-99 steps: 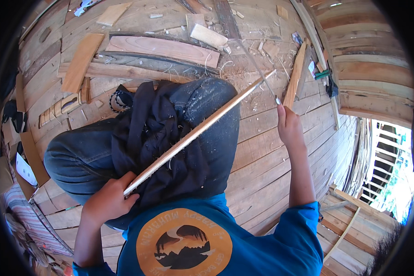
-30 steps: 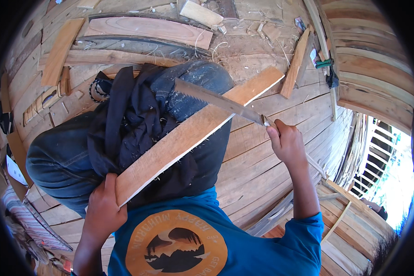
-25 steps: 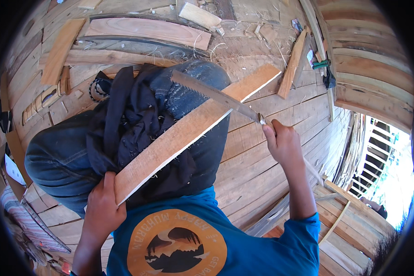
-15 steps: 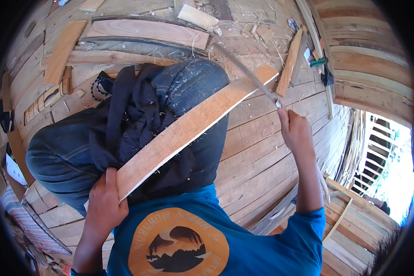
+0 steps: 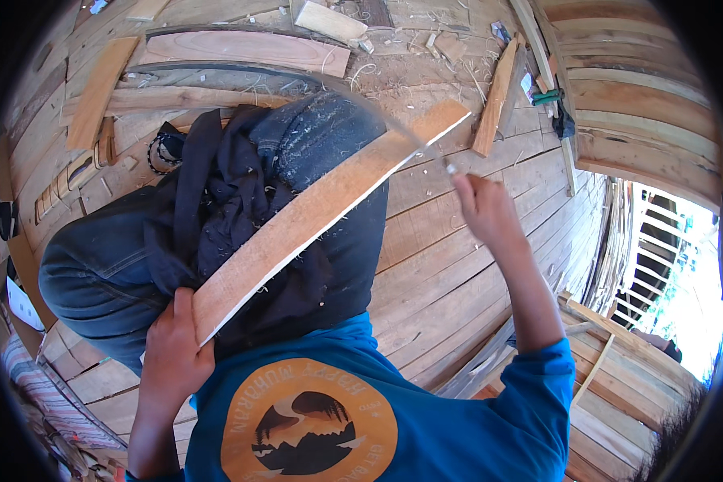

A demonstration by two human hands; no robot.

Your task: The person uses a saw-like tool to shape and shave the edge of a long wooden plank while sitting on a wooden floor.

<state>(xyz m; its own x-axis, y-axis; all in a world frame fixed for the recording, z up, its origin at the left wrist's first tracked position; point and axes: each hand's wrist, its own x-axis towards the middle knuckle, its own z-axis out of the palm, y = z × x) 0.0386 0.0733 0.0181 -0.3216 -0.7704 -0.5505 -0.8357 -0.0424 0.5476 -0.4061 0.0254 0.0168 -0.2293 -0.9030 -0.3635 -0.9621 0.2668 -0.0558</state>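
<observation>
A long, narrow plank [image 5: 313, 217] of pale brown wood slants across my lap, its far end beyond my knee. My left hand [image 5: 177, 341] is closed round its near end, by my waist. In my right hand [image 5: 490, 210] is the handle end of a long, narrow grey metal tool [image 5: 392, 122], smeared by motion; whether it is a file or a blade I cannot tell. The tool crosses the plank near its far end, pointing to the upper left. A bunched dark cloth [image 5: 241, 209] lies on my lap under the plank, and wood dust covers my knee.
Boards [image 5: 245, 52], offcuts [image 5: 329, 22] and curled shavings lie on the plank floor [image 5: 434, 281] ahead. Another narrow board [image 5: 496, 96] lies beyond the plank's far end. Wooden slat walls [image 5: 643, 104] rise at the right, near a green-handled object [image 5: 547, 97].
My right hand has moved to the left, sliding the metal tool farther over the plank toward the upper left. The left hand keeps its grip. The whole view has shifted slightly.
</observation>
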